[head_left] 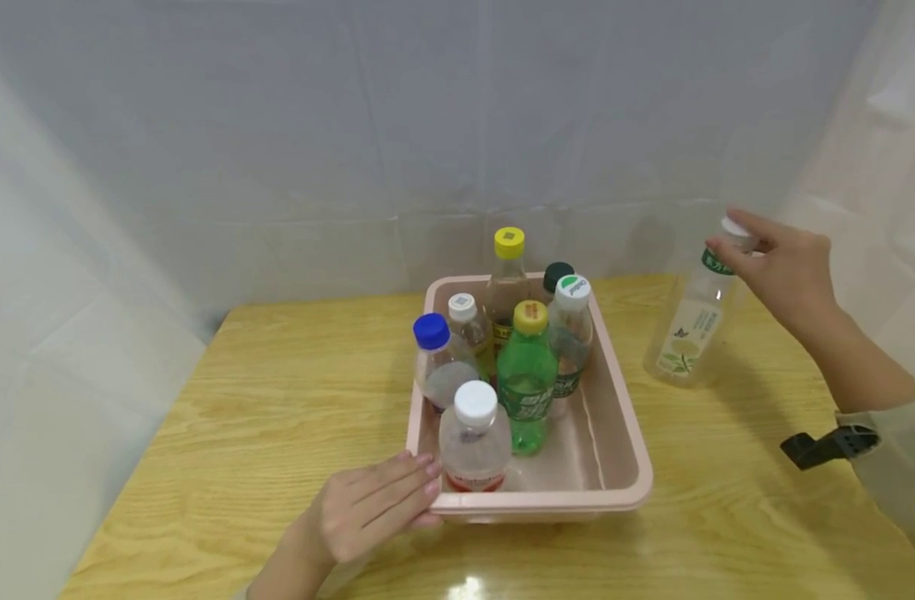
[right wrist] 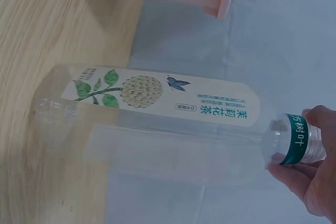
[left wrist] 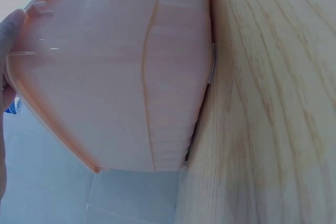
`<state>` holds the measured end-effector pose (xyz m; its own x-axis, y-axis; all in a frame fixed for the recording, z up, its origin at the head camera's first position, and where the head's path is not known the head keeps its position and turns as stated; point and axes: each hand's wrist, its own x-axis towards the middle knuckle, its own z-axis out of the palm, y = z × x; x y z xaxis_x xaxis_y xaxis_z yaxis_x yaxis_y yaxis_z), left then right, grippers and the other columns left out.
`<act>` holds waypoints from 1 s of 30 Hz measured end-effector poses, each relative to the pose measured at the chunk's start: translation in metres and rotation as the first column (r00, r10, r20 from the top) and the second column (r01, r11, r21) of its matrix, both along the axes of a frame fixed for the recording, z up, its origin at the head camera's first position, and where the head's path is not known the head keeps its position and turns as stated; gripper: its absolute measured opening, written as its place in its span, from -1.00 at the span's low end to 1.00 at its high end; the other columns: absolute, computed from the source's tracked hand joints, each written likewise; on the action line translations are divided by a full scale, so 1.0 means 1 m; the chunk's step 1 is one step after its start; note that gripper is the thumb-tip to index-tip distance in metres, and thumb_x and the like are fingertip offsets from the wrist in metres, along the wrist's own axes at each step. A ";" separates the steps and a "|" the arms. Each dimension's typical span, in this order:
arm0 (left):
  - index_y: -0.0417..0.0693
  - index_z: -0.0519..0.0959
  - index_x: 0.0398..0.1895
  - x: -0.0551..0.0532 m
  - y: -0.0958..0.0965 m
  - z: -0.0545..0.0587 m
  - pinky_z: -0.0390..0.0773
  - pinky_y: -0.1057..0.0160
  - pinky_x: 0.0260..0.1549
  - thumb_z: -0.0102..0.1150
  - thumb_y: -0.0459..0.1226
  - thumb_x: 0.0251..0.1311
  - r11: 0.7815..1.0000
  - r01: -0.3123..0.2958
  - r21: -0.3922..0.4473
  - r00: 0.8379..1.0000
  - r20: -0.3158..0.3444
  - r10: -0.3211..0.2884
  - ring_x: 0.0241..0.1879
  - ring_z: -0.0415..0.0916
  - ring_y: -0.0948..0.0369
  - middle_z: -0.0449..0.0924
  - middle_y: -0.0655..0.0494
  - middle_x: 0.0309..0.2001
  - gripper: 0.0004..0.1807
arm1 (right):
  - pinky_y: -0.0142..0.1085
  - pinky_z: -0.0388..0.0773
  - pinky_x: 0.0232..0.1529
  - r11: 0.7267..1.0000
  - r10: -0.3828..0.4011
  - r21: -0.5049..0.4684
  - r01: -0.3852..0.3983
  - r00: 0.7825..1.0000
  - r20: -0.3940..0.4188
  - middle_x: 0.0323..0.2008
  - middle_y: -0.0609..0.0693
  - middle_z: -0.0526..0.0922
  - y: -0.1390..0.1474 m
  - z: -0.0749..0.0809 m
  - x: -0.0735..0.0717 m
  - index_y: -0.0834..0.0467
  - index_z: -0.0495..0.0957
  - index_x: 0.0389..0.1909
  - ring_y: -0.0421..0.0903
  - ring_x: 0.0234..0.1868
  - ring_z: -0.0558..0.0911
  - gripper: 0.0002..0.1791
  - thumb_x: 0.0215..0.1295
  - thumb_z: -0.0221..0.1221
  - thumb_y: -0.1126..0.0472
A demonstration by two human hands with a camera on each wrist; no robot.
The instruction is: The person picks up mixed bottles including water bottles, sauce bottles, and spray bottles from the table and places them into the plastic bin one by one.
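Observation:
My right hand (head_left: 787, 262) pinches the neck of a clear plastic bottle (head_left: 690, 325) just under its white cap, right of a pink basin (head_left: 633, 450). The bottle leans, cap end to the right; its label (right wrist: 142, 92) shows a white flower and a butterfly. It looks see-through and without a drink inside. I cannot tell whether its base touches the table. My left hand (head_left: 378, 508) holds the basin's near left corner, fingers laid across the rim, thumb (left wrist: 11, 27) lower on the outside. Next to those fingers stands a white-capped bottle (head_left: 476, 450) inside the basin.
Several more bottles stand in the basin, among them a green one (head_left: 527, 379), a blue-capped one (head_left: 446, 367) and a tall yellow-capped one (head_left: 508, 279). The basin sits on a wooden table (head_left: 292, 392). A pale sheet (head_left: 292, 150) hangs behind. A black strap (head_left: 828, 446) circles my right wrist.

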<state>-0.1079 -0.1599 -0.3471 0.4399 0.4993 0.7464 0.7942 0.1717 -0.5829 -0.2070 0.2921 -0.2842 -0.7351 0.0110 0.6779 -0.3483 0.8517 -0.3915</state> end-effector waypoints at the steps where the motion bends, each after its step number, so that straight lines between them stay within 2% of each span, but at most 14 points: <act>1: -0.33 0.66 -0.28 0.000 0.000 0.000 0.75 0.35 -0.41 0.25 -0.22 0.18 1.000 0.001 -0.001 1.000 0.002 -0.001 -0.41 0.69 0.15 0.71 -0.09 -0.43 -0.73 | -0.55 0.00 -0.85 1.000 0.002 -0.001 -0.002 1.000 0.007 -0.46 0.40 0.64 0.000 0.000 0.002 0.26 0.52 0.11 -0.50 -0.85 0.18 -0.52 0.19 0.28 0.15; 8: -0.31 0.67 -0.31 0.001 -0.001 -0.001 0.75 0.35 -0.41 0.25 -0.22 0.18 1.000 -0.004 -0.003 1.000 0.011 0.004 -0.41 0.69 0.15 0.71 -0.09 -0.43 -0.74 | -0.52 -0.01 -0.85 1.000 0.013 0.015 -0.013 1.000 0.024 -0.49 0.39 0.63 -0.003 0.000 0.014 0.26 0.53 0.09 -0.47 -0.83 0.17 -0.52 0.18 0.30 0.14; 16: -0.31 0.67 -0.31 0.000 -0.001 -0.002 0.74 0.36 -0.41 0.25 -0.21 0.18 1.000 -0.014 0.008 1.000 0.010 0.014 -0.40 0.69 0.15 0.71 -0.09 -0.41 -0.73 | -0.53 -0.07 -0.86 0.993 0.082 0.091 -0.072 0.990 -0.114 -0.56 0.34 0.64 -0.001 0.000 0.016 0.28 0.58 0.01 -0.59 -0.81 0.13 -0.49 0.09 0.37 0.06; 18: -0.31 0.67 -0.32 0.000 0.000 -0.002 0.74 0.36 -0.42 0.25 -0.21 0.18 1.000 -0.014 0.010 1.000 0.012 0.014 -0.40 0.69 0.15 0.71 -0.09 -0.41 -0.73 | -0.57 -0.06 -0.84 0.993 0.083 0.087 -0.073 0.989 -0.122 -0.56 0.34 0.64 -0.002 0.002 0.017 0.29 0.58 0.00 -0.65 -0.77 0.15 -0.47 0.07 0.38 0.06; 20: -0.31 0.67 -0.31 0.000 0.000 -0.002 0.74 0.36 -0.42 0.25 -0.21 0.18 1.000 -0.012 0.010 1.000 0.016 0.012 -0.39 0.69 0.15 0.71 -0.09 -0.40 -0.73 | -0.70 0.03 -0.77 0.995 0.075 0.070 -0.067 0.991 -0.114 -0.54 0.34 0.65 -0.004 0.004 0.020 0.28 0.58 0.01 -0.74 -0.69 0.19 -0.47 0.05 0.40 0.10; 23: -0.31 0.67 -0.31 0.001 0.000 -0.002 0.74 0.36 -0.42 0.25 -0.21 0.18 1.000 -0.013 0.009 1.000 0.019 0.013 -0.38 0.69 0.16 0.71 -0.09 -0.40 -0.73 | -0.89 0.16 -0.50 0.998 0.049 0.041 -0.045 0.993 -0.106 -0.49 0.36 0.65 -0.008 0.010 0.027 0.26 0.57 0.03 -0.85 -0.51 0.23 -0.47 0.01 0.42 0.19; 25: -0.31 0.67 -0.31 0.001 0.000 -0.002 0.75 0.36 -0.42 0.25 -0.21 0.18 1.000 -0.013 0.008 1.000 0.020 0.013 -0.38 0.69 0.16 0.72 -0.09 -0.39 -0.73 | -0.93 0.19 -0.34 0.998 0.052 0.044 -0.047 0.991 -0.126 -0.48 0.36 0.65 -0.010 0.016 0.032 0.26 0.56 0.03 -0.88 -0.43 0.23 -0.47 -0.03 0.43 0.26; 30: -0.31 0.67 -0.31 0.001 0.000 -0.002 0.75 0.36 -0.42 0.25 -0.21 0.17 1.000 -0.012 0.008 1.000 0.014 0.012 -0.38 0.69 0.15 0.71 -0.10 -0.39 -0.73 | -0.91 0.16 -0.38 0.994 0.081 0.088 -0.065 0.978 -0.193 -0.37 0.36 0.67 -0.014 0.030 0.043 0.25 0.56 0.04 -0.89 -0.38 0.25 -0.47 -0.02 0.43 0.26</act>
<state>-0.1073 -0.1603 -0.3489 0.4230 0.4987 0.7565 0.8003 0.1859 -0.5700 -0.1639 0.2781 -0.2541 -0.5845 -0.0986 0.8054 -0.4736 0.8474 -0.2400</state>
